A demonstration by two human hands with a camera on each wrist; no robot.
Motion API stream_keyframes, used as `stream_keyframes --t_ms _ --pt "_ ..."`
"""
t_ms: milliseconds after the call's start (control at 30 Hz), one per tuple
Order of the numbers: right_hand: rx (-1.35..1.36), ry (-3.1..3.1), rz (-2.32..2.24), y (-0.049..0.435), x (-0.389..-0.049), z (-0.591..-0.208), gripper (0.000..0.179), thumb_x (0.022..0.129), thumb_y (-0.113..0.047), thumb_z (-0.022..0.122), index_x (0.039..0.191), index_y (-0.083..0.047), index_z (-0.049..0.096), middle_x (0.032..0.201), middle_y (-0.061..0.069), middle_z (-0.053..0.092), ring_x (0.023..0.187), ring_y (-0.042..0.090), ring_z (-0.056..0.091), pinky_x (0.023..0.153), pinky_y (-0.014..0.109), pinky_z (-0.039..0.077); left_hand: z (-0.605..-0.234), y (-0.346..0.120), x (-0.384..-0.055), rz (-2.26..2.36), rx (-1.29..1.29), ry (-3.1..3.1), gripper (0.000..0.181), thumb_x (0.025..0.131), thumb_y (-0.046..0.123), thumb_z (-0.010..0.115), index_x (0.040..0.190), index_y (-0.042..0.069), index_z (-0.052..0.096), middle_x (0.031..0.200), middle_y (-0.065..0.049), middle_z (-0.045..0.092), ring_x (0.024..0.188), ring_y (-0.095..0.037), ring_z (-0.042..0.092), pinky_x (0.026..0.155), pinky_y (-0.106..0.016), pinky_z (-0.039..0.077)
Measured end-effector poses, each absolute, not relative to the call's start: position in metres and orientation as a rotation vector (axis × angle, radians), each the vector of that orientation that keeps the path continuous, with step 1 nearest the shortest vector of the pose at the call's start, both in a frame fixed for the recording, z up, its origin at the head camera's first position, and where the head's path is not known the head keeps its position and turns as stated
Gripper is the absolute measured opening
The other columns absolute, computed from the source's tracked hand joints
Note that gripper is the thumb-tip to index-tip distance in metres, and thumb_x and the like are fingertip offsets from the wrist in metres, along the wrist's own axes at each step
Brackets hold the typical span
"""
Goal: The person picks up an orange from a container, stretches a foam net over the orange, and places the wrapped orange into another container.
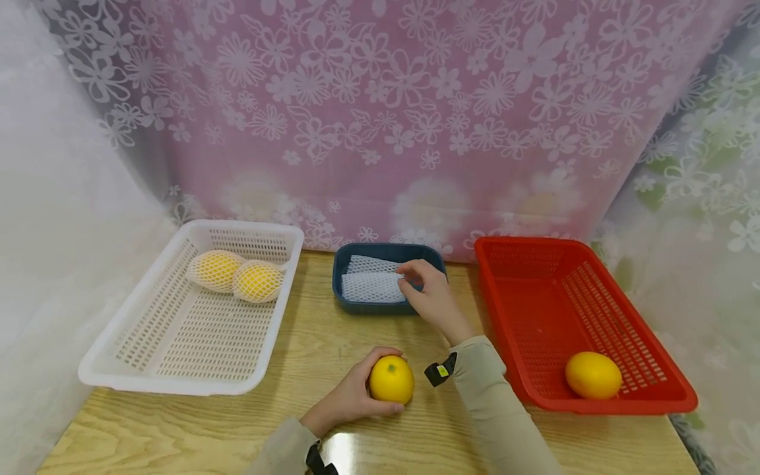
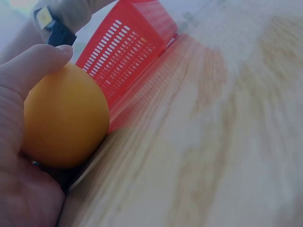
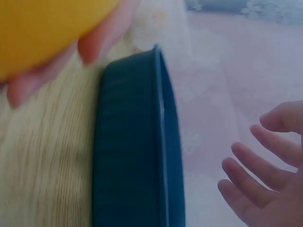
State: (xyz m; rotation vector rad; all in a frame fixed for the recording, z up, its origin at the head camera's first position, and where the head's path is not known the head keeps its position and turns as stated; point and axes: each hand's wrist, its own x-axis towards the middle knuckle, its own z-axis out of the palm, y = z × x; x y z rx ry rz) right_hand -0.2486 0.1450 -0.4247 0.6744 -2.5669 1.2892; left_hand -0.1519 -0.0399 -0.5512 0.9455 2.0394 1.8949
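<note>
In the head view my left hand (image 1: 356, 389) grips a round yellow orange (image 1: 392, 380) at the table's front, thumb below and fingers around its far side. The left wrist view shows the orange (image 2: 68, 116) large against the palm, just over the wood. My right hand (image 1: 432, 297) reaches over the right end of a dark blue tray (image 1: 388, 308), its fingertips close to the white foam net sleeves (image 1: 373, 287) inside. Beside the tray's rim in the right wrist view, this hand (image 3: 270, 170) has its fingers spread with nothing between them.
On the left stands a white basket (image 1: 276, 330) with two net-wrapped yellow fruits (image 1: 216, 270). A red basket (image 1: 534, 330) on the right holds a bare yellow fruit (image 1: 594, 375). Behind the wooden table (image 1: 309, 336) hangs a pink flowered curtain (image 1: 386, 132).
</note>
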Motion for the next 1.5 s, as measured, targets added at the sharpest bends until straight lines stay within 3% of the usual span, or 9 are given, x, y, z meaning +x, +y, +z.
stream_keyframes --t_ms 200,400,733,967,1067,1233,1333,1500 --pt "0.668 -2.751 1.133 0.138 -0.269 -0.428 0.025 0.097 -0.013 0.061 0.122 -0.008 0.064 0.128 0.012 0.056 0.111 0.035 0.051 0.094 0.051 0.046 -0.55 -0.04 -0.153 1.895 0.93 2.036 0.078 0.08 0.022 0.084 0.143 0.007 0.04 0.141 -0.013 0.05 0.116 -0.021 0.055 0.098 -0.037 0.047" --pt "0.634 -2.913 1.004 0.137 -0.287 -0.439 0.035 0.098 -0.016 0.06 0.131 -0.006 0.059 0.14 0.013 0.05 0.128 0.034 0.043 0.107 0.051 0.039 -0.55 -0.04 -0.151 1.89 0.922 2.04 0.078 0.08 0.021 0.084 0.142 0.007 0.04 0.141 -0.011 0.05 0.118 -0.021 0.055 0.1 -0.036 0.045" --pt "0.569 -3.13 1.001 0.131 -0.304 -0.452 0.053 0.087 -0.016 0.075 0.136 -0.008 0.056 0.132 0.016 0.056 0.119 0.034 0.051 0.099 0.05 0.046 -0.548 -0.041 -0.151 1.883 0.904 2.008 0.077 0.081 0.019 0.083 0.143 0.007 0.039 0.143 -0.011 0.049 0.119 -0.021 0.054 0.101 -0.036 0.045" --pt "0.565 -3.17 0.943 0.129 -0.307 -0.457 0.049 0.084 -0.015 0.08 0.129 -0.007 0.063 0.106 0.011 0.062 0.094 0.025 0.055 0.084 0.039 0.051 -0.546 -0.04 -0.149 1.879 0.895 2.009 0.077 0.081 0.018 0.083 0.144 0.008 0.039 0.143 -0.011 0.049 0.118 -0.02 0.054 0.1 -0.036 0.045" --pt "0.568 -3.159 0.921 0.131 -0.307 -0.459 0.043 0.083 -0.017 0.081 0.123 -0.006 0.068 0.102 0.009 0.062 0.091 0.024 0.053 0.08 0.038 0.05 -0.546 -0.04 -0.15 1.882 0.891 1.997 0.077 0.082 0.018 0.083 0.144 0.008 0.039 0.143 -0.011 0.049 0.118 -0.021 0.054 0.1 -0.036 0.045" --pt "0.6 -3.103 0.923 0.136 -0.306 -0.46 0.014 0.083 -0.015 0.08 0.087 -0.007 0.069 0.093 0.009 0.052 0.088 0.024 0.044 0.072 0.035 0.039 -0.546 -0.039 -0.149 1.879 0.87 1.994 0.077 0.082 0.019 0.083 0.144 0.009 0.039 0.144 -0.009 0.048 0.118 -0.02 0.054 0.099 -0.036 0.046" --pt "0.61 -3.082 0.941 0.137 -0.305 -0.457 0.024 0.085 -0.013 0.077 0.072 -0.009 0.058 0.083 0.008 0.043 0.079 0.024 0.039 0.067 0.035 0.032 -0.546 -0.04 -0.149 1.879 0.866 1.995 0.077 0.082 0.018 0.083 0.144 0.01 0.039 0.145 -0.009 0.047 0.118 -0.02 0.054 0.099 -0.036 0.046" --pt "0.568 -3.05 0.957 0.14 -0.302 -0.447 0.021 0.087 -0.013 0.075 0.075 -0.009 0.058 0.081 0.007 0.045 0.077 0.023 0.042 0.068 0.035 0.037 -0.548 -0.04 -0.149 1.875 0.871 2.012 0.077 0.081 0.017 0.083 0.144 0.009 0.039 0.144 -0.009 0.048 0.118 -0.02 0.054 0.099 -0.036 0.046"
